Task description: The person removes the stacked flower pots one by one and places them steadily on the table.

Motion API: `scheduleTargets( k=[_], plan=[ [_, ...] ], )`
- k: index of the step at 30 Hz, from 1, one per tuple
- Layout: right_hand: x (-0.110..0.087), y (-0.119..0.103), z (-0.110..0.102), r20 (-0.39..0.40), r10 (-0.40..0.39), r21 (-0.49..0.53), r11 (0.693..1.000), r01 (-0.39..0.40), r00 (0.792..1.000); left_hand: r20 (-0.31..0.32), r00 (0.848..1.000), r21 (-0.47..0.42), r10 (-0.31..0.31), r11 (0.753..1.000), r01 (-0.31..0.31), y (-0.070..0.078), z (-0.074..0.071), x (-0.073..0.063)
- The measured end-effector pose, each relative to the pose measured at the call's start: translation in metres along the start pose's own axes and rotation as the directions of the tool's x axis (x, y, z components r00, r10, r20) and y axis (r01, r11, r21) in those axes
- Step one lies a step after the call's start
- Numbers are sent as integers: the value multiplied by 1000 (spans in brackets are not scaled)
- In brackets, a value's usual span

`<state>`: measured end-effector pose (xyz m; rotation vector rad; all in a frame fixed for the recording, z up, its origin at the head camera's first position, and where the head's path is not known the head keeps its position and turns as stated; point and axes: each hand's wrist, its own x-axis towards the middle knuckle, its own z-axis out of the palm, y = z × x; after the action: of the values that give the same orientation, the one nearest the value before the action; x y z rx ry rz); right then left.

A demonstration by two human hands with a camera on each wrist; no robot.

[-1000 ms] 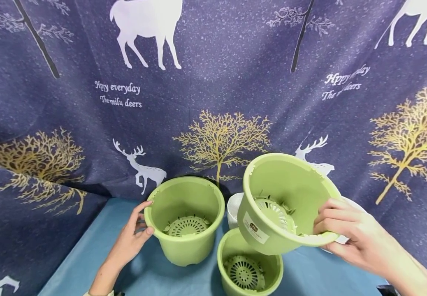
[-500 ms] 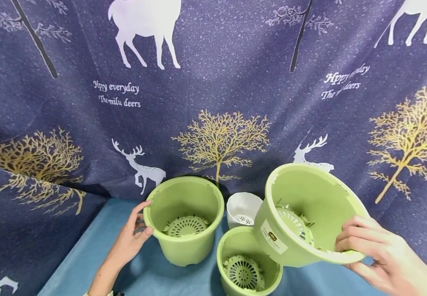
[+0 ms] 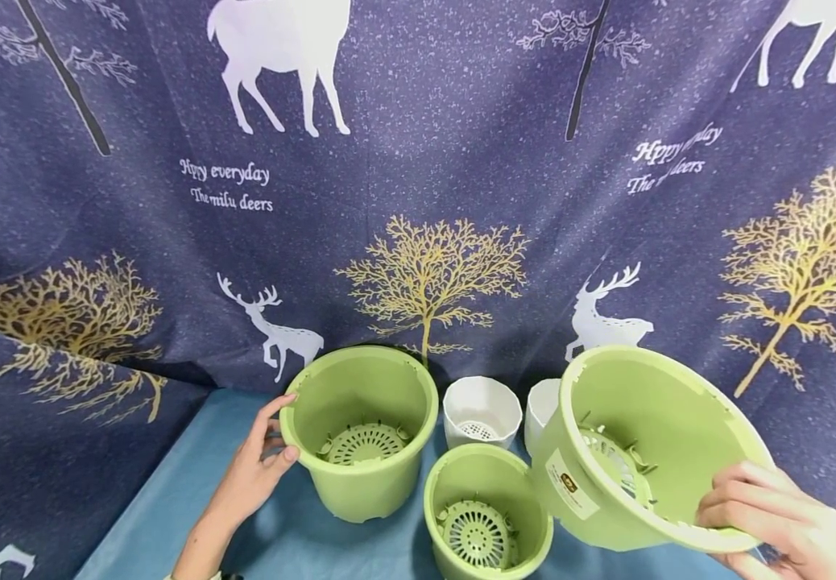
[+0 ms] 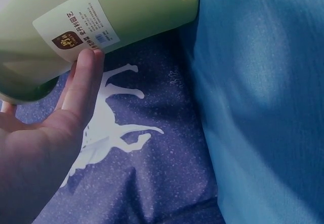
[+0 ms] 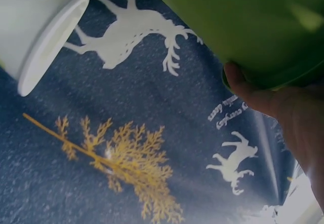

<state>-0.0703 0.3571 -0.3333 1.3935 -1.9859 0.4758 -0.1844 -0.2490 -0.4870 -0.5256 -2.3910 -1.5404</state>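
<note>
A large green flowerpot (image 3: 664,427) with a slotted base hangs tilted on the right, its opening towards me. My right hand (image 3: 773,511) grips its near rim, fingers inside; the right wrist view shows the thumb (image 5: 242,82) against the outside. At left, a matching flowerpot (image 3: 367,487) stands upright on the blue cloth. My left hand (image 3: 247,483) touches its left side, with fingers at the rim and thumb below. In the left wrist view a fingertip (image 4: 90,59) lies against the label (image 4: 76,26). Between them stands a smaller green flowerpot (image 3: 486,475), partly overlapped by the tilted one.
Behind the small green pot sits a white pot (image 3: 482,411) with a perforated base. Another white pot (image 3: 540,407) is partly hidden by the tilted flowerpot. A blue cloth (image 3: 302,540) covers the table, and a dark patterned curtain (image 3: 389,161) hangs at the back.
My right hand has carried the tilted flowerpot right and down, uncovering the first white pot and part of the second. My left hand and the pot beside it have stayed put.
</note>
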Motion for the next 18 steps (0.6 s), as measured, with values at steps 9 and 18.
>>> scheduleTargets(
  k=[9,18],
  plan=[
    [-32,-10,-5,23,111,-79,991,-108,994,18,1000,-40,16,999,-16,2,-2,-1],
    [-50,4,3,3,-95,-42,995,95,995,17,1000,-18,-3,1000,3,-6,-2,-1]
  ],
)
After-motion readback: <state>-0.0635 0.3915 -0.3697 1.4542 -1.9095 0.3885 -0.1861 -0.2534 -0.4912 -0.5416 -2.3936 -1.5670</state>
